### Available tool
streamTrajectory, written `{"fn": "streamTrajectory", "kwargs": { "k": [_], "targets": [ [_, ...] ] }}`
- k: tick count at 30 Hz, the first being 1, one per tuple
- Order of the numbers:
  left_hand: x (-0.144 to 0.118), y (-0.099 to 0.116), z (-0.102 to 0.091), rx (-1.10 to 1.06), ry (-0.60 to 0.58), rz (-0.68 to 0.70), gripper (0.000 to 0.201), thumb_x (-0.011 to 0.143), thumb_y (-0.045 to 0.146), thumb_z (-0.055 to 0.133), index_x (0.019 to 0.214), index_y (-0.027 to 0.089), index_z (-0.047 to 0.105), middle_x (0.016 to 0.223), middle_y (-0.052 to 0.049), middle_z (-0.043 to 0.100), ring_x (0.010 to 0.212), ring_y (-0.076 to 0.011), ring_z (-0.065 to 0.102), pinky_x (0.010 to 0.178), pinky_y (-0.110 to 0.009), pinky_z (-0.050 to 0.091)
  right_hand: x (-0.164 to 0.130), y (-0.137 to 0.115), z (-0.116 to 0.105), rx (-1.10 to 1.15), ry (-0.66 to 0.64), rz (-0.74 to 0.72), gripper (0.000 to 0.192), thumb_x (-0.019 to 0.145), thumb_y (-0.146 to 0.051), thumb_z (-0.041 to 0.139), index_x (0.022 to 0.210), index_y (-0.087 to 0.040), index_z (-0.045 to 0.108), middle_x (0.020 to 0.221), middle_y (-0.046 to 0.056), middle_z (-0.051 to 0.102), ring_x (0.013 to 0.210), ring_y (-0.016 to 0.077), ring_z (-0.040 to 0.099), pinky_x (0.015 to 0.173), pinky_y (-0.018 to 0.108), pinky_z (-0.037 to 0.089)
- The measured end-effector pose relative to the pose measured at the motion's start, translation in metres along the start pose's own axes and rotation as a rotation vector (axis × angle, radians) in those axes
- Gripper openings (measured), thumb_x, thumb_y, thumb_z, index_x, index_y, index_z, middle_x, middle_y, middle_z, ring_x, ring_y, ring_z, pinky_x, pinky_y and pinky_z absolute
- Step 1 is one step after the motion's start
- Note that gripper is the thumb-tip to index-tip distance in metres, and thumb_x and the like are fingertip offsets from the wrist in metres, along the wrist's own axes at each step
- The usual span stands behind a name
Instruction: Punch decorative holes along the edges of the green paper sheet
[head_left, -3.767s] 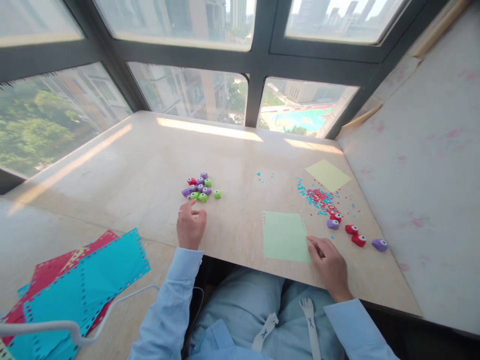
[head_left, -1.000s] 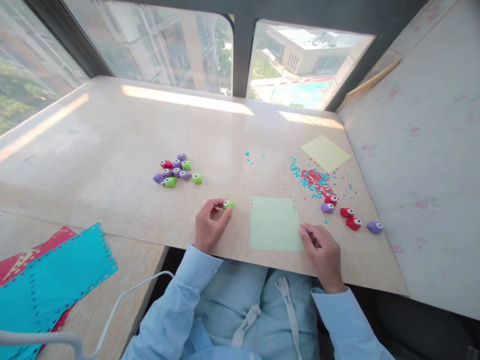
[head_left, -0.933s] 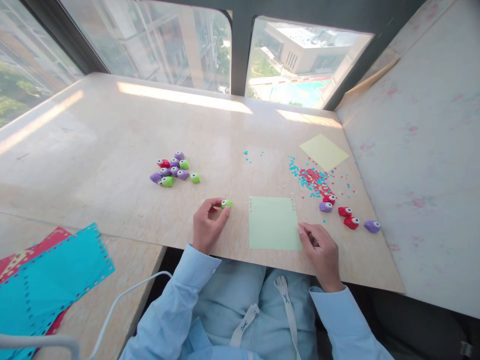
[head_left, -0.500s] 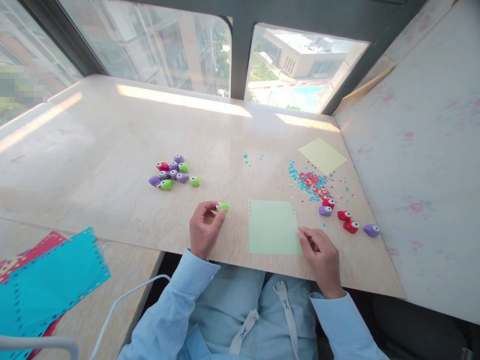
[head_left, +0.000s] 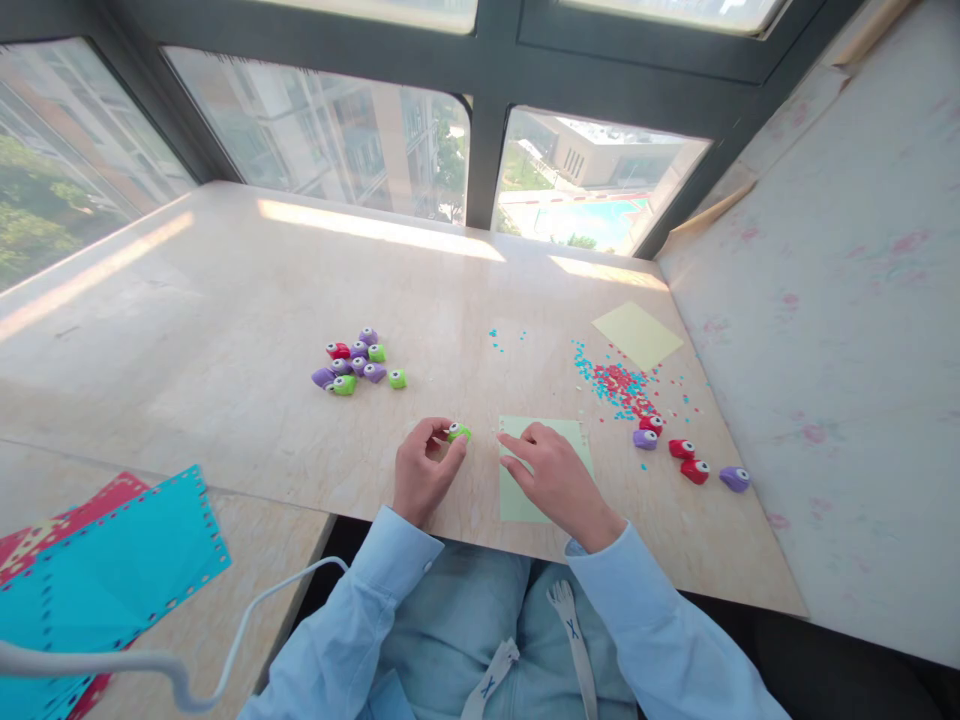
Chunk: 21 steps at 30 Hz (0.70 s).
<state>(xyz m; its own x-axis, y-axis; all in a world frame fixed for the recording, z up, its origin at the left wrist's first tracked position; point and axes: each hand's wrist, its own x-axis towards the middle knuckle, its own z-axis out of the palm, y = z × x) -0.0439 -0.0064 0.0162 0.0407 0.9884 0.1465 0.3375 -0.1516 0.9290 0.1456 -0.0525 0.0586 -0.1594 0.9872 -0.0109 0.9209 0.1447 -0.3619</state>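
Observation:
My left hand (head_left: 427,470) is closed around a small green craft paper punch (head_left: 459,432), held just left of the pale green sheet of paper (head_left: 517,500). Over that sheet reaches my right hand (head_left: 555,475), its index finger and thumb apart and pointing at the paper's upper left edge. Nothing shows between those fingers; whether the fingertips touch the paper I cannot tell. Small punched holes line the sheet's upper right edge, while my right hand covers much of its middle.
A cluster of purple, green and red punches (head_left: 358,363) stands at left. Several more red and purple punches (head_left: 682,449) lie at right, beside red and blue confetti (head_left: 619,385) and a pale yellow sheet (head_left: 641,335). Blue punched sheets (head_left: 135,560) and a white cable (head_left: 247,620) are lower left.
My right hand has left the paper's right edge and moved left across the sheet, its index finger now extended. The left hand still holds the green punch. The camera view has tilted up.

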Motion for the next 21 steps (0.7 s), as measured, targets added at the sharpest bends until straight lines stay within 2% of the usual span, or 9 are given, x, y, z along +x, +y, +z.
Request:
{"fn": "streamTrajectory", "kwargs": {
  "k": [6, 14, 16, 19, 21],
  "targets": [
    [0.000, -0.003, 0.001, 0.046, -0.005, 0.007, 0.019, 0.080, 0.035, 0.065, 0.090, 0.019, 0.064, 0.081, -0.003, 0.068, 0.072, -0.0164, 0.061, 0.068, -0.030, 0.047, 0.023, -0.005, 0.003, -0.162, -0.136, 0.014, 0.025, 0.097, -0.032, 0.054, 0.117, -0.027, 0.068, 0.088, 0.005, 0.060, 0.085, 0.0188, 0.057, 0.076, 0.028, 0.039],
    [0.000, -0.003, 0.002, 0.073, -0.002, 0.017, 0.018, 0.080, 0.035, 0.065, 0.089, 0.020, 0.064, 0.081, -0.003, 0.068, 0.073, -0.0168, 0.062, 0.068, -0.030, 0.048, 0.054, 0.003, -0.004, -0.225, -0.160, 0.065, 0.028, 0.097, -0.035, 0.052, 0.120, -0.025, 0.066, 0.097, 0.008, 0.067, 0.093, 0.0196, 0.063, 0.078, 0.027, 0.041],
    [0.001, -0.003, 0.002, 0.080, -0.004, 0.022, 0.018, 0.080, 0.035, 0.065, 0.089, 0.020, 0.064, 0.081, -0.003, 0.068, 0.072, -0.0169, 0.062, 0.068, -0.031, 0.048, 0.063, 0.012, -0.011, -0.265, -0.152, 0.135, 0.028, 0.098, -0.036, 0.049, 0.116, -0.024, 0.067, 0.099, 0.009, 0.068, 0.094, 0.0204, 0.064, 0.077, 0.028, 0.042],
    [0.001, -0.004, 0.002, 0.099, -0.004, 0.029, 0.017, 0.080, 0.035, 0.064, 0.089, 0.020, 0.064, 0.080, -0.003, 0.068, 0.072, -0.0171, 0.062, 0.068, -0.031, 0.048, 0.063, 0.029, -0.023, -0.343, -0.109, 0.387, 0.036, 0.100, -0.040, 0.042, 0.102, -0.018, 0.070, 0.098, 0.013, 0.070, 0.090, 0.0234, 0.066, 0.070, 0.030, 0.043],
    [0.001, -0.004, 0.002, 0.118, -0.003, 0.041, 0.017, 0.080, 0.035, 0.064, 0.089, 0.020, 0.064, 0.080, -0.003, 0.068, 0.072, -0.0174, 0.062, 0.069, -0.031, 0.049, 0.055, 0.041, -0.030, -0.357, -0.034, 0.510, 0.033, 0.099, -0.039, 0.045, 0.103, -0.016, 0.069, 0.097, 0.015, 0.071, 0.088, 0.0246, 0.066, 0.067, 0.031, 0.042]
  ]
}}
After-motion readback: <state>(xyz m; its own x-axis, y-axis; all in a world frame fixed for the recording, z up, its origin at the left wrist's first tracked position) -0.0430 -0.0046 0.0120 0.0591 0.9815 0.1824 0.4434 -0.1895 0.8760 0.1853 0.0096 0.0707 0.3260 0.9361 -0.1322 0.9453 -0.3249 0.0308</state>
